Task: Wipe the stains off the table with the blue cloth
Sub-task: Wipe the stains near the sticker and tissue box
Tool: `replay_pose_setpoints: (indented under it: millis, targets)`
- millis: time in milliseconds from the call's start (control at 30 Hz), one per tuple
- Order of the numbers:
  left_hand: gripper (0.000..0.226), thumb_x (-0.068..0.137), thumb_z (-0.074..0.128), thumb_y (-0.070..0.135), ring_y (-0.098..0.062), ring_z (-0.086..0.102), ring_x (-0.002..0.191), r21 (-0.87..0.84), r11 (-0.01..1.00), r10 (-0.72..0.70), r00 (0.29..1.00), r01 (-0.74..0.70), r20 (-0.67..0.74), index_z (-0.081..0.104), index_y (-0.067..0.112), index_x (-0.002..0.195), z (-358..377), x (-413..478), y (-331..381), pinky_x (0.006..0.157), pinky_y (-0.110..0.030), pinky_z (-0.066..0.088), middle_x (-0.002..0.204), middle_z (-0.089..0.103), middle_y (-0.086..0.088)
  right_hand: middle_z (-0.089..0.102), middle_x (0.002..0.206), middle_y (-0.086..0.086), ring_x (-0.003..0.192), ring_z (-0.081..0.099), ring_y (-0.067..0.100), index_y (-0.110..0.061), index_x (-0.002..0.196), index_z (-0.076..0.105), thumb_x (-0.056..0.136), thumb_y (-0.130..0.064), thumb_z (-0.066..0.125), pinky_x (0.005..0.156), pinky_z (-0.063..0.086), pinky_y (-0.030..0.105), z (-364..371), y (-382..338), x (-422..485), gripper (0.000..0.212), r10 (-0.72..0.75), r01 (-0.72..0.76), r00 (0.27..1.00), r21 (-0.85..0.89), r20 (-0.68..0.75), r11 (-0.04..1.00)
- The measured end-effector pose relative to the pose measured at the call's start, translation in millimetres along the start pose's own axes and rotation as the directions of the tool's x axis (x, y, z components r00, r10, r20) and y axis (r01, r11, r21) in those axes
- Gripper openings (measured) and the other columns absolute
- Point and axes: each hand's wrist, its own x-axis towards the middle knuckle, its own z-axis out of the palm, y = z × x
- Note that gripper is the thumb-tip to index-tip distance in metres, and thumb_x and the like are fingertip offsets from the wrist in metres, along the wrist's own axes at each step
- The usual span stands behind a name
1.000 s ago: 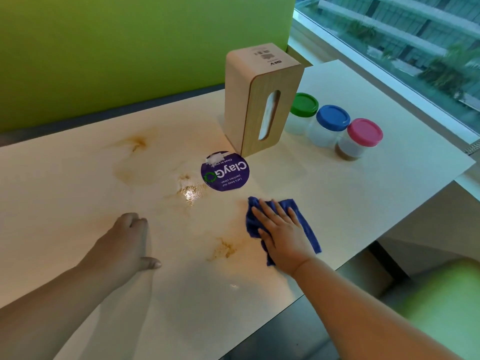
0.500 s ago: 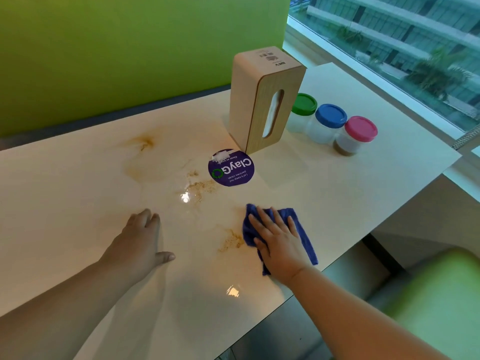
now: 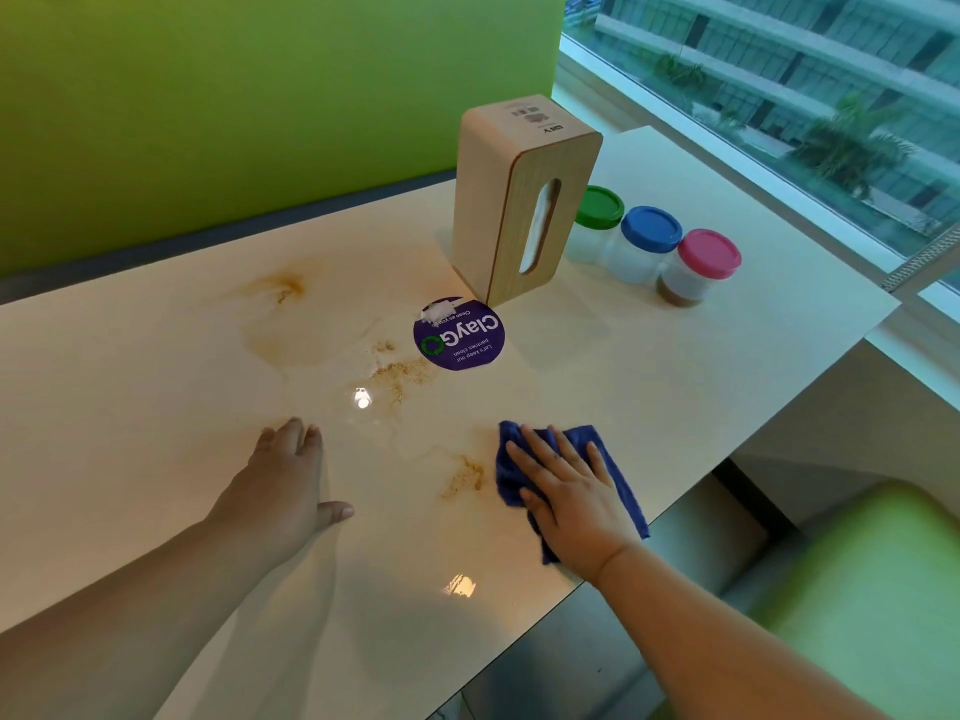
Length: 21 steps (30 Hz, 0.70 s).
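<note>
My right hand (image 3: 569, 498) lies flat with spread fingers on the blue cloth (image 3: 615, 478), pressing it to the white table (image 3: 156, 407) near the front edge. A brown stain (image 3: 464, 478) sits just left of the cloth's edge. More brown specks (image 3: 402, 374) lie beside a purple round sticker (image 3: 460, 333), and a larger smear (image 3: 284, 288) marks the far left part. My left hand (image 3: 283, 485) rests palm down on the table, fingers apart, holding nothing.
A tall wooden tissue box (image 3: 522, 200) stands behind the sticker. Three jars with green (image 3: 597, 205), blue (image 3: 651, 228) and pink (image 3: 709, 253) lids stand to its right. A green seat (image 3: 857, 589) is below the table's right edge; a window runs along the right.
My right hand has slid the cloth a little to the left, up to the near brown stain. My left hand has shifted slightly forward and its fingers have flattened.
</note>
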Motion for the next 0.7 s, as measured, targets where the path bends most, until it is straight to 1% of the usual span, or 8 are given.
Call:
replay_pose_setpoints:
  millis: [67,100,233,367,433,533,600,700]
  targets:
    - [0.100,0.075,0.063,0.058,-0.030,0.009,0.144,0.001,1.000,0.004,1.000,-0.004,-0.004,0.015,0.007,0.147,1.2,0.7,-0.8,0.110,-0.041,0.032,0.153,0.010,-0.009,-0.016,0.148,-0.020,0.143,-0.017,0.013,-0.041,0.147,0.000,0.083,-0.061,-0.016,0.114,-0.014,0.041,-1.0,-12.1,8.5,0.069,0.091,-0.091,0.996,0.012,-0.026,0.996]
    - [0.100,0.075,0.063,0.058,-0.030,0.009,0.144,0.001,1.000,0.006,1.000,-0.006,-0.006,0.014,0.007,0.147,2.1,0.7,-1.4,0.110,-0.041,0.032,0.153,0.010,-0.009,-0.016,0.149,-0.020,0.143,-0.017,0.014,-0.040,0.148,0.001,0.084,-0.060,-0.015,0.114,-0.014,0.042,0.8,-20.8,9.3,0.069,0.085,-0.085,0.996,0.010,-0.023,0.996]
    - [0.101,0.076,0.062,0.059,-0.030,0.009,0.143,0.009,1.000,0.001,1.000,-0.002,0.001,0.013,0.007,0.147,4.0,2.2,-4.1,0.111,-0.040,0.031,0.153,0.009,-0.010,-0.009,0.152,-0.023,0.141,-0.018,0.010,-0.045,0.145,0.003,0.088,-0.057,-0.004,0.113,-0.015,0.040,7.4,-21.7,-10.3,0.059,-0.133,0.133,0.990,0.004,0.049,0.991]
    - [0.101,0.075,0.062,0.059,-0.031,0.012,0.142,0.012,1.000,0.005,1.000,-0.005,-0.001,0.014,0.007,0.146,5.3,4.1,-4.0,0.109,-0.041,0.033,0.152,0.013,-0.009,-0.012,0.152,-0.023,0.142,-0.019,0.010,-0.045,0.146,0.003,0.085,-0.059,-0.008,0.115,-0.013,0.042,2.4,-9.8,-8.8,0.064,0.005,-0.005,1.000,0.002,0.005,1.000]
    - [0.100,0.075,0.062,0.059,-0.031,0.014,0.141,0.019,1.000,0.007,1.000,-0.007,-0.009,0.015,0.007,0.146,5.7,3.5,-3.7,0.108,-0.041,0.034,0.151,0.014,-0.008,-0.013,0.152,-0.021,0.140,-0.022,0.011,-0.041,0.148,0.004,0.083,-0.060,-0.010,0.113,-0.016,0.041,3.0,-24.2,-5.0,0.069,0.041,-0.041,0.999,0.031,-0.003,0.999]
    - [0.100,0.075,0.063,0.058,-0.030,0.012,0.142,0.020,1.000,0.010,1.000,-0.010,-0.015,0.016,0.007,0.146,5.7,3.1,-4.0,0.108,-0.042,0.034,0.152,0.013,-0.008,-0.010,0.151,-0.023,0.140,-0.019,0.009,-0.043,0.147,0.007,0.088,-0.060,-0.006,0.112,-0.018,0.039,7.7,-30.3,-12.8,0.062,-0.114,0.113,0.993,0.024,0.034,0.993]
    - [0.100,0.075,0.063,0.059,-0.030,0.011,0.143,0.027,1.000,0.008,1.000,-0.008,-0.009,0.014,0.007,0.146,5.5,3.3,-4.1,0.108,-0.042,0.034,0.152,0.011,-0.009,-0.005,0.151,-0.024,0.141,-0.016,0.007,-0.045,0.145,0.008,0.087,-0.059,-0.006,0.113,-0.016,0.039,6.7,-17.8,-18.1,0.061,-0.161,0.161,0.986,0.016,0.044,0.987]
    - [0.101,0.075,0.062,0.059,-0.030,0.009,0.143,0.029,1.000,0.003,1.000,-0.003,-0.007,0.013,0.007,0.147,5.6,3.2,-4.2,0.109,-0.042,0.033,0.153,0.009,-0.009,-0.009,0.151,-0.024,0.142,-0.015,0.009,-0.045,0.145,0.007,0.088,-0.060,-0.009,0.116,-0.011,0.043,5.1,-15.0,-12.2,0.061,-0.039,0.039,0.999,0.019,-0.005,0.999]
